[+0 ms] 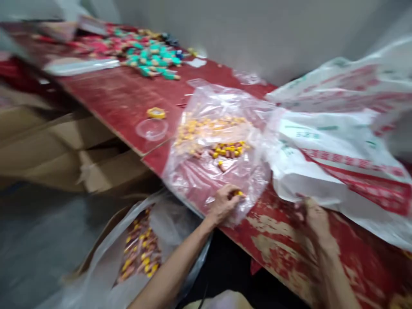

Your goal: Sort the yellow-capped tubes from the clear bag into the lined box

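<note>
My left hand (223,202) is closed, its fingertips pinching a small yellow-and-brown piece (238,193) just over the clear plastic bag (206,193). More small yellow-topped brown pieces (230,149) lie in a loose pile on that bag, with paler yellow ones seen through the film behind them. To the right, my right hand (315,216) is at the lower edge of a white sack with red and green print (322,159). Motion smears its fingers, so whether they grip the sack cannot be made out.
Below left, a plastic-lined box (106,262) holds many yellow-and-brown pieces (141,249). On the worn red table (106,92) are a clear round lid (152,129), a yellow object (156,113) and a heap of green-and-beige pieces (154,60). Cardboard (41,146) stands beside the table edge.
</note>
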